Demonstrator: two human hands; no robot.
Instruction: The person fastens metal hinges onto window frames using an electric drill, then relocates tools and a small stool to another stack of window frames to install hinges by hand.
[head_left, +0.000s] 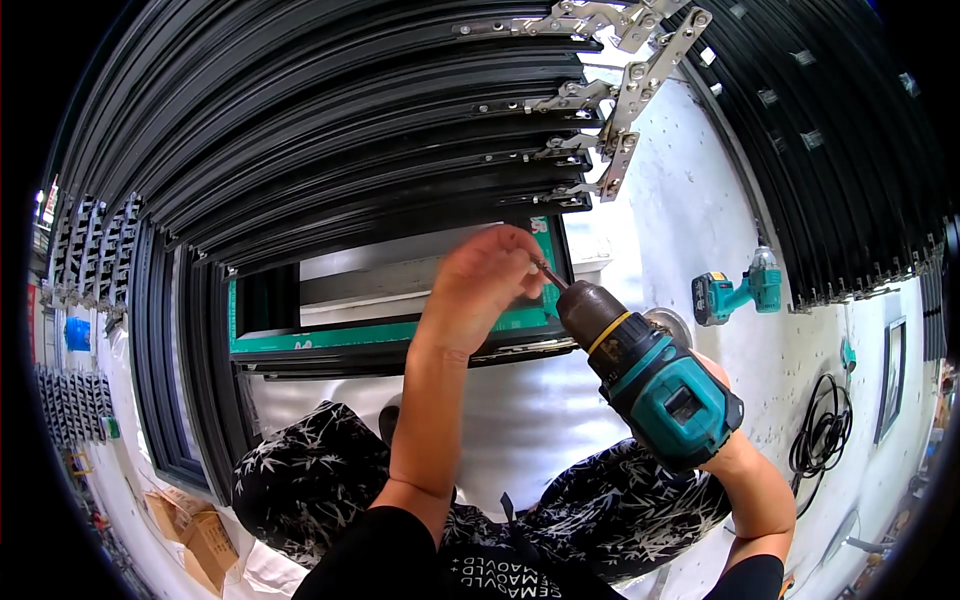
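Observation:
My right hand (pixel 728 452) grips a teal and black cordless drill (pixel 668 395), whose body hides most of the fingers. The thin bit (pixel 553 276) points up and left toward my left hand (pixel 490 262). There my left fingers are pinched together at the tip of the bit; whatever small thing they hold is too hidden to name. Beneath both hands lies a black rectangular frame (pixel 265 362) with green protective film (pixel 375 338) along its edges. The bit's tip is over the frame's right-hand corner.
Black frames (pixel 380 130) with metal hinge arms (pixel 622 120) stand stacked beyond my hands. More black frames (pixel 830 130) lean at the far right. A second teal cordless tool (pixel 740 288) lies on the pale floor, near a coiled black cable (pixel 820 435). A cardboard box (pixel 205 540) sits lower left.

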